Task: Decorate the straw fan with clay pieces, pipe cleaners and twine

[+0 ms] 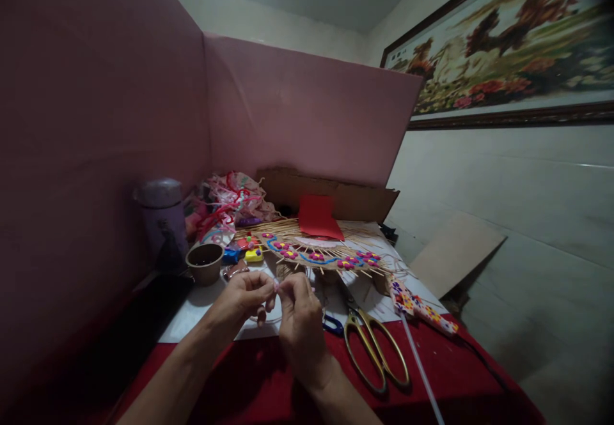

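Over the white sheet point(185, 321), both hands point(245, 293) point(301, 317) pinch a small pinkish piece point(276, 286), fingers curled, fingertips close together.

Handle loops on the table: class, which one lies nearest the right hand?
The small blue loop, close beside the right hand; the two gold loops are larger and lie farther to its right.

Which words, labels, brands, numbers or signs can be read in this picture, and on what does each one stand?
None can be read.
Framed picture: small dark marks near its left end, too small to read.
Purple tumbler: a dark design, too blurred to show any lettering.
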`<state>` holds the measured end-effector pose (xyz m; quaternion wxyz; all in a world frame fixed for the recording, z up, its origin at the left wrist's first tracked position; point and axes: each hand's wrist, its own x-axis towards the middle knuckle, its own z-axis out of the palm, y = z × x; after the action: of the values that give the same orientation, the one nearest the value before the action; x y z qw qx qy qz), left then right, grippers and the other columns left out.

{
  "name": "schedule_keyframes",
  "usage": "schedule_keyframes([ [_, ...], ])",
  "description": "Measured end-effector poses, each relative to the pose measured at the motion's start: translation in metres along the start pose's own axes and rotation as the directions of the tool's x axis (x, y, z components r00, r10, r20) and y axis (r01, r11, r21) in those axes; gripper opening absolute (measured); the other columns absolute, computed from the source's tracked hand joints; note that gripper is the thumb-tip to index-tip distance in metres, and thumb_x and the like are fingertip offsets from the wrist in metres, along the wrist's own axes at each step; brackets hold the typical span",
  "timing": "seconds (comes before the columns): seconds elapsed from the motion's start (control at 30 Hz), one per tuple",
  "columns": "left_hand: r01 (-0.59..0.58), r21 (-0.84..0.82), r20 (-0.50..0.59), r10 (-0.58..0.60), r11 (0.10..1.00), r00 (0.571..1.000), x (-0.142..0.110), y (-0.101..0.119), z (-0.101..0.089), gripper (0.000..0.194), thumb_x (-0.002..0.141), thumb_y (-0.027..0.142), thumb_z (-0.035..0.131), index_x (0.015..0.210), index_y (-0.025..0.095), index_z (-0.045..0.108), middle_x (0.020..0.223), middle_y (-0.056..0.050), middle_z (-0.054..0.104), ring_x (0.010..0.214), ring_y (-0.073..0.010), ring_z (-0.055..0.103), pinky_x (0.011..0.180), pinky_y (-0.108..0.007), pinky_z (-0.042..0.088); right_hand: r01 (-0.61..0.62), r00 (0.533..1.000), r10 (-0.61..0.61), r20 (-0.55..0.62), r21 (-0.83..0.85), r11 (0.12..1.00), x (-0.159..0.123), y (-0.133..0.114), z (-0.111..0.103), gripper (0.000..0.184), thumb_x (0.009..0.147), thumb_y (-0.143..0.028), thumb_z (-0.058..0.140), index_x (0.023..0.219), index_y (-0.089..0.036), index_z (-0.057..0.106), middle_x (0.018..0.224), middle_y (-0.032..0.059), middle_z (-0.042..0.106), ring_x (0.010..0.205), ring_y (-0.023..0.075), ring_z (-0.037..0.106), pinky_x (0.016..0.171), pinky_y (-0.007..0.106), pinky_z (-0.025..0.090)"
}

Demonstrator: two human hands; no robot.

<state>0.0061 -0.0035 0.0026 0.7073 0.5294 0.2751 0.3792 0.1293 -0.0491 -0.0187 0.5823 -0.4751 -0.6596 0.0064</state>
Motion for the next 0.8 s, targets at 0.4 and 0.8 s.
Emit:
schedule_keyframes([
  [0.4,-0.075,0.136,-0.112,0.09,0.988,0.99,0.001,0.003,0.002,0.027,0.066,0.036,0.071,0.062,0.014,0.057,0.052,0.004,0.052,0.039,-0.0054,0.042,0.039,-0.019,0.04,-0.008,1.0,0.009,0.021,-0.018,1.0,0.0,0.001,-0.001,0.017,0.087,-0.011,0.039,0.084,-0.019,0.054,0.078,0.0032,0.054,0.071,0.016,0.053,0.062,0.027,0.04],
  [0.8,0.029,0.208,0.143,-0.06,0.978,0.988,-0.007,0.01,-0.011,0.024,0.065,0.034,0.07,0.062,0.014,0.057,0.05,0.002,0.05,0.042,-0.0073,0.04,0.038,-0.018,0.035,0.031,0.989,-0.049,0.141,0.125,0.992,0.004,-0.002,-0.007,0.021,0.081,-0.005,0.041,0.076,-0.019,0.055,0.076,0.0019,0.054,0.071,0.0141,0.052,0.063,0.024,0.039],
])
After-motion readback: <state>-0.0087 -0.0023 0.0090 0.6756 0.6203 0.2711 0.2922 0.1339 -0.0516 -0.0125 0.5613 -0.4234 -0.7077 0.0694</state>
